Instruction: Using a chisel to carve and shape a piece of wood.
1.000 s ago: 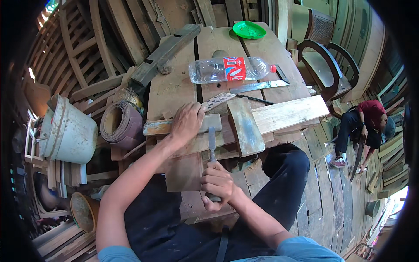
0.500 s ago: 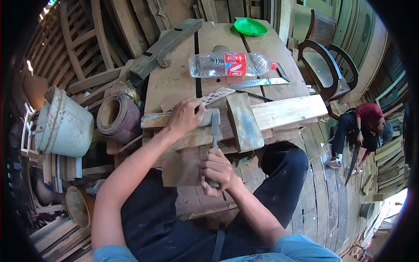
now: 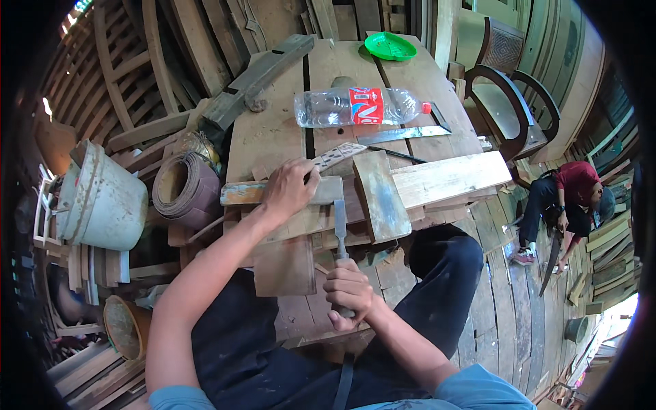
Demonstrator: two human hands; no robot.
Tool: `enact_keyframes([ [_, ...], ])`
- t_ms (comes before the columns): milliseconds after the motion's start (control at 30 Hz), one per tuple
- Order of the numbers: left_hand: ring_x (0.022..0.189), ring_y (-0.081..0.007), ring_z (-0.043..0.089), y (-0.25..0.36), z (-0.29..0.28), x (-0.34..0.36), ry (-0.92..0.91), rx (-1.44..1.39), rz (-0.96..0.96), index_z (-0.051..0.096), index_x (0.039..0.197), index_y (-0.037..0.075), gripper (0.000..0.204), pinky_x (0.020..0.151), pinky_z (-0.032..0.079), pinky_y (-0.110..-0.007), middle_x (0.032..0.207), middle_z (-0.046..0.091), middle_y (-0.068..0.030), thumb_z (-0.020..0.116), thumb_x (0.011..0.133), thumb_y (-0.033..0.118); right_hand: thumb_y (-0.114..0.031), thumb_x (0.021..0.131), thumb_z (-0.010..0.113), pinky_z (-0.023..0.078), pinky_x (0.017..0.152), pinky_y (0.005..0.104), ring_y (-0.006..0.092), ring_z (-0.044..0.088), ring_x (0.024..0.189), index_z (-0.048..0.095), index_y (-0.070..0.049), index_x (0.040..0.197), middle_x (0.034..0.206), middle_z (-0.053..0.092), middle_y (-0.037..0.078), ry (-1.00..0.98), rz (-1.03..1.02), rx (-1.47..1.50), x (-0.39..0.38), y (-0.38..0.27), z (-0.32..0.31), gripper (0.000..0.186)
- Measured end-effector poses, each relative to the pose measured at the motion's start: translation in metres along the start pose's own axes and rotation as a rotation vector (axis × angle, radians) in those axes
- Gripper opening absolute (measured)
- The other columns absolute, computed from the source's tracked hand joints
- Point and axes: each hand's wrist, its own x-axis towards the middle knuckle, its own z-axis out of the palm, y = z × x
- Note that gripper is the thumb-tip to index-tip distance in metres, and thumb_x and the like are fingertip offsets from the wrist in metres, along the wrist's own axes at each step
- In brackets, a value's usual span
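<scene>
My right hand grips the handle of a chisel, its flat blade pointing away from me. The blade tip lies at the near edge of a long narrow block, grey at its right end and worn orange-brown at its left. My left hand is closed over the middle of this block, holding it against the wooden bench; part of the block is hidden under it. Just right of the chisel, a grey-blue worn board rests at a slant, beside a pale plank.
On the bench lie a plastic bottle, a metal square and a green dish. At left stand a dirty white bucket and a purple-brown roll. Another person bends over a saw at right.
My right hand has drawn the chisel toward me and slightly right, so its blade tip has slid back from over the block to its near edge. My left hand stays on the block.
</scene>
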Motion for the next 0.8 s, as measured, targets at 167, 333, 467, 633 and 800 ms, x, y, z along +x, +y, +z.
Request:
enact_keyframes([
  [167, 0.085, -0.0448, 0.059, 0.004, 0.002, 0.002, -0.054, 0.005, -0.014, 0.059, 0.083, -0.003, 0.024, 0.075, 0.046, -0.051, 0.085, 0.061, -0.0244, 0.054, 0.094, 0.017, -0.022, 0.06, 0.066, 0.043, 0.071, 0.0455, 0.0295, 0.051, 0.065, 0.048, -0.004, 0.064, 0.069, 0.051, 0.011, 0.057, 0.042, -0.044, 0.012, 0.014, 0.0, 0.025],
  [333, 0.083, -0.046, 0.058, 0.001, 0.006, -0.002, 0.024, -0.023, 0.041, 0.059, 0.083, -0.004, 0.024, 0.074, 0.045, -0.053, 0.084, 0.06, -0.0256, 0.054, 0.094, 0.017, -0.019, 0.063, 0.064, 0.044, 0.071, 0.0437, 0.0296, 0.047, 0.06, 0.048, -0.005, 0.061, 0.063, 0.045, 0.009, -0.007, 0.03, 0.013, 0.0, -0.001, 0.0, 0.021],
  [467, 0.09, -0.0419, 0.062, 0.008, -0.005, 0.005, -0.119, 0.033, -0.078, 0.064, 0.089, -0.002, 0.024, 0.08, 0.049, -0.051, 0.094, 0.065, -0.0231, 0.054, 0.093, 0.02, -0.024, 0.067, 0.061, 0.042, 0.066, 0.0427, 0.029, 0.057, 0.06, 0.058, -0.004, 0.067, 0.069, 0.058, 0.011, 0.084, 0.051, -0.024, 0.026, 0.026, -0.001, 0.02],
  [633, 0.085, -0.0467, 0.059, 0.002, 0.004, -0.002, 0.002, -0.005, 0.007, 0.062, 0.087, -0.002, 0.026, 0.075, 0.047, -0.052, 0.087, 0.064, -0.0247, 0.055, 0.094, 0.022, -0.023, 0.068, 0.058, 0.046, 0.074, 0.0417, 0.0276, 0.061, 0.065, 0.058, -0.005, 0.065, 0.067, 0.059, 0.009, 0.046, 0.06, 0.009, 0.002, -0.004, -0.001, 0.017],
  [800, 0.085, -0.0463, 0.06, 0.013, 0.003, 0.001, -0.095, 0.001, -0.052, 0.063, 0.089, 0.0, 0.024, 0.074, 0.047, -0.053, 0.088, 0.064, -0.0249, 0.055, 0.095, 0.021, -0.024, 0.065, 0.062, 0.04, 0.066, 0.0423, 0.0299, 0.053, 0.062, 0.054, -0.005, 0.065, 0.066, 0.051, 0.01, 0.07, 0.088, -0.049, 0.02, 0.023, -0.006, 0.02],
])
